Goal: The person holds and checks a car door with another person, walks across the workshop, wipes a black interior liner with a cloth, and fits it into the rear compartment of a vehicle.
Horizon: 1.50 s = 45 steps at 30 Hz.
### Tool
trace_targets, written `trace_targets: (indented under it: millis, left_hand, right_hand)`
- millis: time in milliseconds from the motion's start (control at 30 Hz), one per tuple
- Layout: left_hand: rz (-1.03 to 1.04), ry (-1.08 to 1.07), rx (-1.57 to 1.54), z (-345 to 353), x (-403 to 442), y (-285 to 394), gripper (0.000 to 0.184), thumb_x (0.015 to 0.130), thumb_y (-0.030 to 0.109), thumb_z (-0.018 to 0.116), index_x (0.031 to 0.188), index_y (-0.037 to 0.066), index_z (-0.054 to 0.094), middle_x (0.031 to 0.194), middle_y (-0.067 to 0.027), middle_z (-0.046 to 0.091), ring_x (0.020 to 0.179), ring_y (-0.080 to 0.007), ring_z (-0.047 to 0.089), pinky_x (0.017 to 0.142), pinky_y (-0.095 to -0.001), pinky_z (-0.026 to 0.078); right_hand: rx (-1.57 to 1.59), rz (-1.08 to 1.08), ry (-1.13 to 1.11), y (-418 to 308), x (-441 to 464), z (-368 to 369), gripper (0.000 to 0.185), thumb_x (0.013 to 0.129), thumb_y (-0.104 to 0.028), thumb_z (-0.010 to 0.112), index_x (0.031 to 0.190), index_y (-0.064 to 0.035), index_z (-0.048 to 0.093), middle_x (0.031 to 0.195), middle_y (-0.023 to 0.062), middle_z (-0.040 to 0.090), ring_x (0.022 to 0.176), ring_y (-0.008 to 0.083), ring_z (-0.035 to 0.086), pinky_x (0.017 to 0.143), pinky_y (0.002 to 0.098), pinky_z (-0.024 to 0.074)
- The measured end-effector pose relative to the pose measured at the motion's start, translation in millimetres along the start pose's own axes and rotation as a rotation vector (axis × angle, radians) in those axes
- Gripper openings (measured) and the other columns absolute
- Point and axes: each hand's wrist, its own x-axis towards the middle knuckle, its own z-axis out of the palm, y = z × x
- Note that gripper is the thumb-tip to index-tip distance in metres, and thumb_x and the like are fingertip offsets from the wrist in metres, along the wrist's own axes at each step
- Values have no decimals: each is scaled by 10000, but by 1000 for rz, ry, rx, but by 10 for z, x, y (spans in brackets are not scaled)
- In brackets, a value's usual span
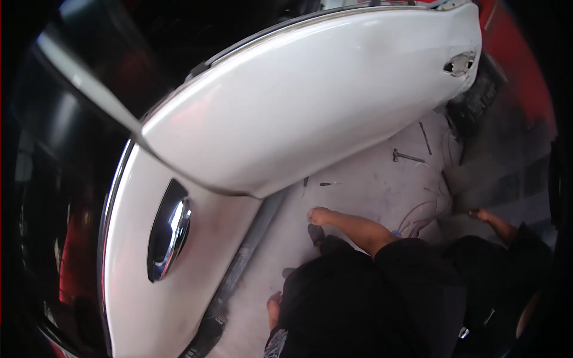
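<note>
My right hand (319, 216) hangs over the pale floor with its fingers curled in. Whatever it may hold is hidden. Lower down, my left hand (274, 305) hangs beside my dark clothing, small and partly covered, so its fingers are hard to read. Neither hand touches the white car panels. A large white door panel (298, 101) with an opening (459, 64) at its far end curves across the view. A second white panel (128, 268) with a chrome door handle (174, 238) lies to the left. Near my right hand a screwdriver-like tool (329, 184) lies on the floor.
A hammer (409, 157) and a long thin rod (425, 138) lie on the floor (364, 173). Thin cables or hoses (418, 213) run at the right. Another person's hand (484, 215) and dark clothing (507, 268) are close on my right. A red surface (519, 59) stands beyond.
</note>
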Motion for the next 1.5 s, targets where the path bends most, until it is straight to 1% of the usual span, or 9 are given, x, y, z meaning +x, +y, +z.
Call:
trace_targets:
  millis: [100, 267, 433, 567, 600, 733, 800, 1200, 1500]
  left_hand:
    - [-500, -6, -552, 60, 286, -224, 355, 956, 265, 580, 1181, 2, 659, 1005, -96, 680, 915, -203, 638, 811, -321, 521]
    - [-204, -28, -468, 131, -20, 29, 369, 973, 285, 541, 1158, -12, 658, 1080, -116, 678, 1002, -181, 613, 858, -341, 509]
    - [57, 115, -813, 563, -656, -1479, 354, 946, 288, 562, 1094, -13, 676, 1054, -119, 702, 1003, -224, 629, 876, -379, 499]
    - [-224, 216, -331, -1, -1584, -1678, 332, 867, 284, 546, 1015, 17, 677, 1016, -204, 685, 953, -347, 637, 876, -441, 489]
    - [22, 351, -197, 203, -1687, -2301, 324, 854, 293, 556, 969, 21, 688, 1007, -218, 685, 923, -398, 631, 842, -472, 500]
    - [-575, 671, -128, 473, -2300, -3248, 358, 831, 320, 572, 905, -5, 705, 1004, -263, 668, 962, -446, 621, 876, -493, 497]
    - [-697, 753, -264, 256, -2759, -3007, 369, 832, 321, 567, 911, -12, 706, 1001, -267, 669, 977, -443, 622, 886, -502, 492]
    - [-790, 1356, -821, 652, -2591, -2232, 325, 813, 223, 522, 894, -51, 678, 929, -273, 665, 887, -417, 642, 855, -476, 497]
    - [-995, 1581, -1368, 1024, -2443, -2124, 251, 776, 166, 562, 826, -41, 694, 782, -228, 672, 647, -372, 685, 456, -461, 553]
  right_hand:
    - [-59, -128, -45, -253, 25, 227, 221, 849, -254, 579, 896, -77, 703, 984, 215, 676, 934, 415, 636, 830, 491, 508]
    - [-300, -376, -235, -651, -486, 435, 299, 867, -311, 558, 899, -51, 704, 963, 226, 681, 932, 429, 638, 811, 499, 508]
    - [-362, 33, -557, -581, -900, 1153, 479, 908, -430, 536, 1083, -12, 689, 1078, 242, 674, 1028, 403, 637, 905, 484, 495]
    - [-284, -592, -739, -920, -553, 1402, 410, 898, -356, 555, 1100, -32, 703, 1042, 207, 696, 991, 327, 673, 850, 429, 531]
    - [-344, -652, -789, -1139, -419, 1431, 404, 898, -345, 561, 1117, -34, 697, 1042, 198, 698, 965, 304, 681, 801, 414, 542]
    - [-534, -489, -864, -1929, 251, 1771, 445, 907, -338, 577, 1241, -48, 629, 1047, 181, 693, 835, 240, 697, 604, 362, 557]
    - [-401, 41, -730, -3108, -24, 1892, 507, 917, -353, 581, 1327, -57, 564, 1052, 185, 683, 774, 240, 697, 539, 351, 546]
    - [-736, -659, -1524, -5365, 926, 4139, 440, 917, -316, 590, 1252, -34, 627, 1109, 149, 679, 829, 232, 687, 657, 350, 564]
    - [-1104, -1086, -1367, -7019, 401, 5769, 361, 841, -136, 551, 1154, -6, 673, 834, 186, 690, 732, 252, 685, 687, 360, 535]
